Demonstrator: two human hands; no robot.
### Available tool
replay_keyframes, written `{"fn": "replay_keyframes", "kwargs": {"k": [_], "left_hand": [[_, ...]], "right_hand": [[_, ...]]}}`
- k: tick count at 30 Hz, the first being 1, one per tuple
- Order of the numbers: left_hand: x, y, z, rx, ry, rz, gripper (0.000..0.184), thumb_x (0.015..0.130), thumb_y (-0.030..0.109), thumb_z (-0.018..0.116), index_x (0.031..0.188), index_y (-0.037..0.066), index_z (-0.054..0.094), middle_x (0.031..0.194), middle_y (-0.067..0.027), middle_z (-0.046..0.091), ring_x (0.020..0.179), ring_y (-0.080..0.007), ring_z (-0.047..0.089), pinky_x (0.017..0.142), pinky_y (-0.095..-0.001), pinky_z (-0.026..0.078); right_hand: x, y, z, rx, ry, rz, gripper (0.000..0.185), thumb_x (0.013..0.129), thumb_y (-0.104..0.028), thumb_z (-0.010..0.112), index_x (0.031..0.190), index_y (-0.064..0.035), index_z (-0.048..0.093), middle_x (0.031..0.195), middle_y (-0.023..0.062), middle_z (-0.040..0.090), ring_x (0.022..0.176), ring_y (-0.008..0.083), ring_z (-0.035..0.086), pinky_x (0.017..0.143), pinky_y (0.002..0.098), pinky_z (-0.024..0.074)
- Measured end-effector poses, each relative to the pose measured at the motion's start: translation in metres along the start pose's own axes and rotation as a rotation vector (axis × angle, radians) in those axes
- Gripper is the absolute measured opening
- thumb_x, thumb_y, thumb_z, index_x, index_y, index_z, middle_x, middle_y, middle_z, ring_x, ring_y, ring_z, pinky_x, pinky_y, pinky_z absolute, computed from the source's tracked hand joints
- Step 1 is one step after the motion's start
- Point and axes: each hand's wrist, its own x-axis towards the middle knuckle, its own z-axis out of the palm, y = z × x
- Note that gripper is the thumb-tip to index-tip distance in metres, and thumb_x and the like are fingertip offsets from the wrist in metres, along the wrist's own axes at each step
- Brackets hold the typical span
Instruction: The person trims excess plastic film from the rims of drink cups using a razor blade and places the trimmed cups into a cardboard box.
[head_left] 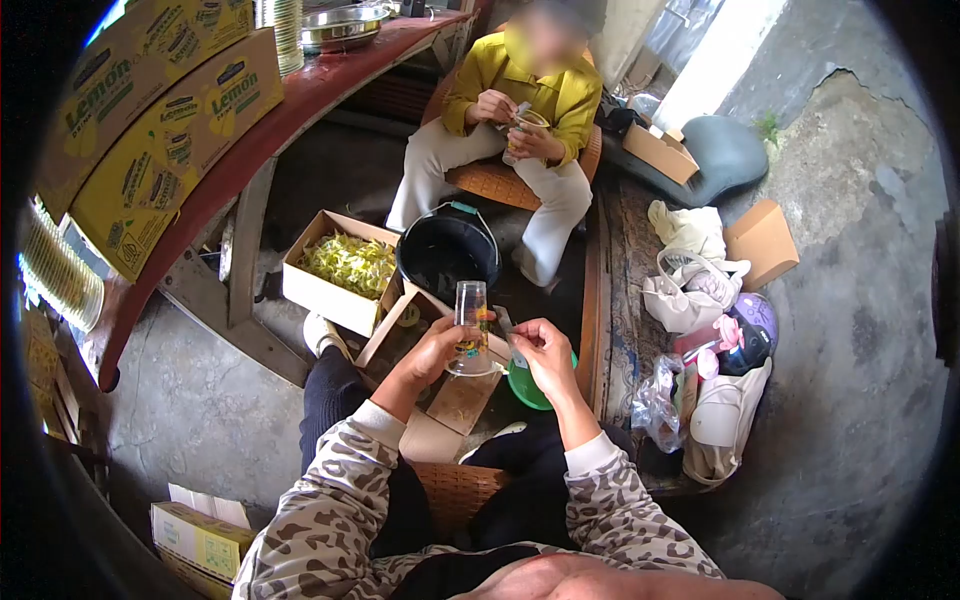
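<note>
My left hand (432, 352) is wrapped round a clear plastic cup (470, 345) with a coloured print on its side, held in front of me. Just right of the cup, my right hand (545, 352) pinches a small, thin, pale strip (506, 322). Beneath my right hand sits a green container (530, 388), partly hidden by the hand. Open cardboard boxes (458, 402) lie below the cup. Beyond it stands a black bucket (448, 255) with a handle, beside a carton (345, 312) holding many yellow-green pieces.
A seated person (530, 110) in a yellow jacket holds a cup across from me. Lemon cartons (180, 150) and stacked cups stand on a red table (235, 165) at left. Bags (715, 400), a purple helmet (757, 322) and a plastic bag lie on a bench at right.
</note>
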Motion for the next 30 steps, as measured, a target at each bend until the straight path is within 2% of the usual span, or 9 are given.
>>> {"fn": "replay_keyframes", "kwargs": {"k": [7, 16, 18, 22, 26, 28, 30], "left_hand": [[0.001, -0.002, -0.001, 0.027, 0.003, -0.018, 0.051, 0.083, 0.016, 0.055, 0.132, 0.0, 0.054, 0.113, -0.0083, 0.062, 0.1, -0.0177, 0.061, 0.091, -0.0328, 0.047], [-0.002, 0.005, 0.002, -0.033, -0.052, -0.021, 0.052, 0.084, 0.014, 0.054, 0.134, 0.0, 0.053, 0.11, -0.0086, 0.064, 0.099, -0.018, 0.062, 0.092, -0.0319, 0.049], [-0.004, 0.008, 0.006, -0.039, -0.018, -0.016, 0.056, 0.082, 0.019, 0.057, 0.134, -0.002, 0.052, 0.113, -0.0084, 0.063, 0.096, -0.0164, 0.061, 0.091, -0.032, 0.047], [-0.003, 0.007, 0.002, -0.018, -0.046, -0.041, 0.058, 0.081, 0.019, 0.057, 0.135, -0.002, 0.051, 0.116, -0.0089, 0.062, 0.098, -0.0169, 0.06, 0.092, -0.0325, 0.047], [-0.001, 0.006, 0.001, -0.023, -0.028, -0.024, 0.058, 0.08, 0.019, 0.057, 0.134, -0.002, 0.052, 0.114, -0.0084, 0.063, 0.097, -0.0173, 0.061, 0.092, -0.0324, 0.047], [-0.002, 0.009, 0.002, -0.006, -0.011, -0.005, 0.057, 0.08, 0.019, 0.057, 0.133, -0.001, 0.053, 0.113, -0.0079, 0.063, 0.096, -0.0172, 0.061, 0.091, -0.0322, 0.047], [-0.001, 0.009, -0.001, 0.034, -0.011, -0.005, 0.057, 0.08, 0.019, 0.057, 0.133, -0.001, 0.053, 0.113, -0.0086, 0.063, 0.097, -0.0174, 0.061, 0.091, -0.0322, 0.048]], "right_hand": [[-0.003, -0.004, 0.003, -0.047, -0.029, 0.001, 0.01, 0.086, -0.006, 0.07, 0.093, 0.0, 0.066, 0.081, 0.0022, 0.067, 0.072, 0.0068, 0.059, 0.066, 0.0233, 0.0483], [-0.002, -0.001, 0.002, 0.05, -0.07, 0.03, 0.009, 0.088, -0.005, 0.068, 0.095, 0.0005, 0.066, 0.082, 0.0009, 0.066, 0.073, 0.0057, 0.057, 0.066, 0.0223, 0.0461], [-0.003, -0.007, 0.001, 0.026, -0.083, 0.052, 0.009, 0.089, -0.006, 0.068, 0.095, 0.0, 0.066, 0.082, 0.0005, 0.065, 0.073, 0.0053, 0.057, 0.065, 0.0219, 0.0455], [-0.003, -0.01, 0.001, 0.051, -0.111, 0.103, 0.01, 0.088, -0.005, 0.068, 0.096, 0.0009, 0.066, 0.082, 0.0011, 0.065, 0.074, 0.0061, 0.057, 0.066, 0.0211, 0.0453], [-0.002, -0.007, 0.001, 0.066, -0.094, 0.094, 0.01, 0.089, -0.005, 0.067, 0.096, 0.0011, 0.066, 0.083, 0.0015, 0.065, 0.074, 0.0064, 0.057, 0.067, 0.0216, 0.0464], [-0.001, -0.006, 0.001, 0.2, -0.044, 0.139, 0.01, 0.089, -0.005, 0.067, 0.096, 0.0008, 0.066, 0.083, 0.0016, 0.065, 0.075, 0.0067, 0.058, 0.068, 0.0227, 0.0481], [0.002, -0.001, -0.005, 0.111, -0.025, 0.086, 0.009, 0.089, -0.005, 0.067, 0.096, 0.0005, 0.066, 0.084, 0.0016, 0.065, 0.075, 0.007, 0.059, 0.069, 0.0231, 0.0489]]}}
